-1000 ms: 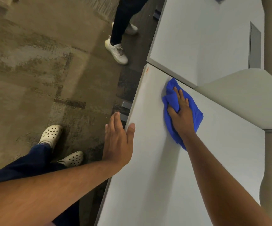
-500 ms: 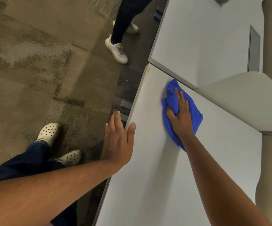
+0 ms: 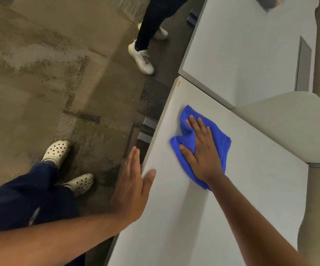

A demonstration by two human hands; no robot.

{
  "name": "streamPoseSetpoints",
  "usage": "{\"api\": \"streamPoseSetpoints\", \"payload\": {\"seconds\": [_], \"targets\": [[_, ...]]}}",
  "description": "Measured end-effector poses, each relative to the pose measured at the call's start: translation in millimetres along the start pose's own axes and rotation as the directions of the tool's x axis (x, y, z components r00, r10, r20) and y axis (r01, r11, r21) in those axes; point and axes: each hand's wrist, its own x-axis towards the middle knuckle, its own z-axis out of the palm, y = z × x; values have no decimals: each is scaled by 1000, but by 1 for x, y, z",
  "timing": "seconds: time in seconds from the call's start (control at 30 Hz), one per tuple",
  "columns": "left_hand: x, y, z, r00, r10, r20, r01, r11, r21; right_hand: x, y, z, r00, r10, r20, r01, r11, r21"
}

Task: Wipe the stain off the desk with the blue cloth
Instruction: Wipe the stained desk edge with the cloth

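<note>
Your pale grey laminate desk (image 3: 241,198) fills the right half of the view, butted against a second grey desk (image 3: 241,45) beyond it and a curved cream panel (image 3: 290,127) to its right. To the left lies mottled brown carpet (image 3: 40,73), where a bystander's white trainer (image 3: 141,59) stands near the desk's far corner.

Your right hand (image 3: 201,150) lies flat, fingers spread and pressing down on the crumpled blue microfibre cloth (image 3: 220,143), which sits on the desk surface a little in from the left edge. It pins the cloth under the palm rather than clutching it. Over the last second this hand and cloth have slid back towards you, away from the seam with the far desk, so the stroke is on its return leg. The bare top it has uncovered looks clean, though glare and blur at the cloth's near edge mean you cannot be sure no film is left.

Your left hand (image 3: 134,187) is open and empty, fingers together, braced on the desk's left edge with the thumb lying on top; it has hardly shifted.

A small orange mark (image 3: 178,83) sits at the far left corner of your desk, well apart from the cloth. If that is the stain, the wiping has not reached it, and your next pass should run out to that corner.
</note>
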Motion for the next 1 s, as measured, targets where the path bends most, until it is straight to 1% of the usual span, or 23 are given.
{"api": "streamPoseSetpoints", "payload": {"seconds": [0.03,0.1,0.17,0.2,0.27,0.37,0.43,0.5,0.57,0.63,0.73,0.8,0.87,0.93,1.0], "targets": [[-4,-2,1,1000,29,6,-29,999,16,8,9,-7,1000,1,-9,-1,1000,6],[-3,-2,1,998,57,1,-57,997,49,42,13,-13,991,110,-72,-109,994,18],[-1,-1,1,999,45,3,-45,997,64,81,2,-12,970,207,-127,-210,978,-14],[-1,-1,1,999,47,3,-47,997,66,98,-7,-11,965,215,-149,-222,975,-31],[-1,-4,2,998,61,6,-61,996,72,128,-27,-5,971,171,-165,-181,982,-50],[0,-7,3,998,56,16,-57,995,84,149,-56,3,990,49,-136,-65,991,-116],[-1,-7,4,998,50,28,-53,995,88,137,-73,10,993,11,-119,-25,993,-116],[0,-6,3,998,53,27,-55,993,104,106,-83,19,995,-28,-97,22,998,-65],[0,-8,3,999,38,23,-41,992,122,67,-83,26,993,-104,-54,103,994,-31],[0,-9,5,999,34,11,-35,988,149,41,-73,26,986,-167,-5,167,985,-35],[-1,-10,7,1000,16,2,-16,990,140,58,-55,16,977,-212,-1,210,972,-102],[-1,-12,7,1000,26,-12,-25,991,135,89,-49,11,988,-148,-44,143,984,-103],[0,-13,8,999,45,-20,-41,988,146,120,-46,4,993,-33,-115,25,997,-74],[-1,-12,7,999,32,-13,-30,989,148,140,-46,0,984,65,-167,-71,997,-29],[-1,-10,5,999,33,-12,-31,986,164,145,-49,0,972,125,-197,-128,992,-3]]}}
